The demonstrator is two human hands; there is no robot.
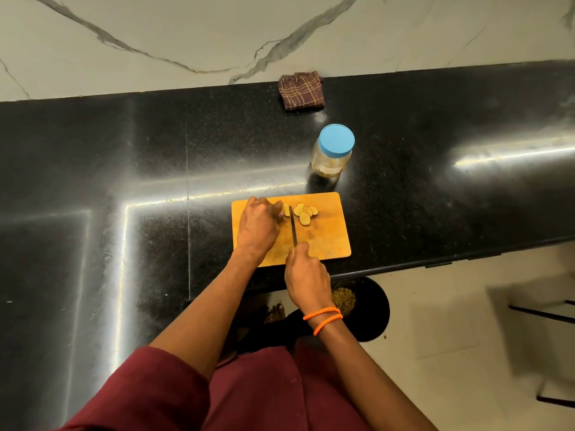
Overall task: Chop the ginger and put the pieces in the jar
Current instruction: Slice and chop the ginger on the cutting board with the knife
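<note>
Black granite desk (155, 169) carried a wooden board (329, 231). Left hand (258, 227) pinned the ginger (285, 209) at the board's eleven o'clock, fingers curled on it; right hand (306, 275) gripped the knife (293, 227). Slices (304, 213) lay right of the blade. Knuckles should guide it, fingertips tucked. Lidded jar (332, 154) stood at twelve o'clock; its label was unreadable.

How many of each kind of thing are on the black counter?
Cutting board: 1
Knife: 1
Jar with blue lid: 1
Folded cloth: 1
Cut ginger slices: about 4
Uncut ginger piece: 1
Total: about 9
</note>
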